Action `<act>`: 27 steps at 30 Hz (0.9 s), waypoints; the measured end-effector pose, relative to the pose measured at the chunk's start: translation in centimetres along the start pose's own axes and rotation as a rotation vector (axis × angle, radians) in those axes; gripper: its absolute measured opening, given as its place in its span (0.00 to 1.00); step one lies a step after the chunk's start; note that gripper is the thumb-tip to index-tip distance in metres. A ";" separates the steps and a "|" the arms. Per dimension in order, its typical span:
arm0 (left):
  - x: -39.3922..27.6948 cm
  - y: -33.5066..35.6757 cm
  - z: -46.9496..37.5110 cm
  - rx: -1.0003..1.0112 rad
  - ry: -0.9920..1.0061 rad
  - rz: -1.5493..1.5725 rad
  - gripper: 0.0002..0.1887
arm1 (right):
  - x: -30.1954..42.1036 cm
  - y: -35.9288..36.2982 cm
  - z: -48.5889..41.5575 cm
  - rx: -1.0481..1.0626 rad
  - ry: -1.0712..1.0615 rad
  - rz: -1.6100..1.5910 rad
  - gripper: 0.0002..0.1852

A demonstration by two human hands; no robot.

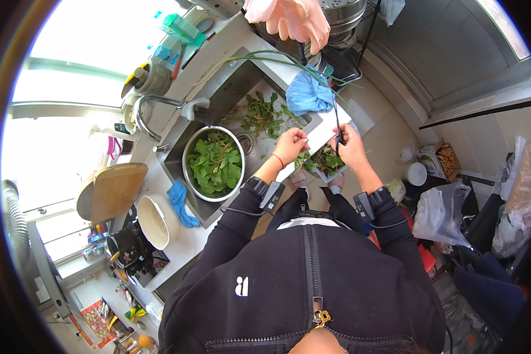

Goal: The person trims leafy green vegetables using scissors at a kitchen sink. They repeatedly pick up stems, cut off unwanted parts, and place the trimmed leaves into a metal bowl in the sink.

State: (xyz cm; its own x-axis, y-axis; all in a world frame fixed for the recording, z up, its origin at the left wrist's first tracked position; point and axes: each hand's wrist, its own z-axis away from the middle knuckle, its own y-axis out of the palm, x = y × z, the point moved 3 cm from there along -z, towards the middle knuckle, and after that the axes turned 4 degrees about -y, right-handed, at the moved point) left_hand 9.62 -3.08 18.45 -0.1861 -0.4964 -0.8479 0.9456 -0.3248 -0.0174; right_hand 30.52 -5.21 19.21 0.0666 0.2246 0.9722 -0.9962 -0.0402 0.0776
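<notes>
My right hand grips a pair of black-handled scissors, blades pointing away from me. My left hand is over the sink's front edge, its fingertips pinching a small whitish piece too small to identify. Beneath my hands, a plastic-lined container holds leafy trimmings. Loose leafy greens with reddish stems lie in the stainless steel sink. Beside them stands a steel bowl full of green leaves. Long green scallion leaves stretch across the sink's right corner.
A blue cloth lies on the white counter to the right of the sink. Pink rubber gloves hang ahead. The faucet arches over the sink's left side. A second blue cloth and a cream basin are left.
</notes>
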 end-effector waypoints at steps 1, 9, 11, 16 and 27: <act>0.2 0.0 -0.4 -0.052 0.045 0.035 0.03 | -0.7 -0.4 0.0 -0.052 -0.005 0.094 0.15; -0.2 -2.0 4.0 -0.092 0.628 -0.880 0.18 | -4.3 -2.5 2.3 -0.224 0.023 0.475 0.21; 0.4 -1.4 5.1 0.028 0.651 -0.987 0.21 | -4.9 -2.3 2.8 -0.183 0.072 0.424 0.23; 2.2 0.3 5.6 0.171 0.777 -1.304 0.14 | -6.2 -1.3 3.7 -0.111 0.106 0.225 0.22; 0.2 0.2 2.3 -0.022 0.489 -0.327 0.05 | -3.5 -2.7 7.8 -0.003 0.248 0.022 0.20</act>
State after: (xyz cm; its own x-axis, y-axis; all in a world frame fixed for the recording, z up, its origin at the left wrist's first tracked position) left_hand 9.21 -5.05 19.51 -0.3290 0.0576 -0.9426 0.8661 -0.3793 -0.3255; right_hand 33.44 -13.53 17.30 0.0296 0.4557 0.8896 -0.9974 -0.0446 0.0560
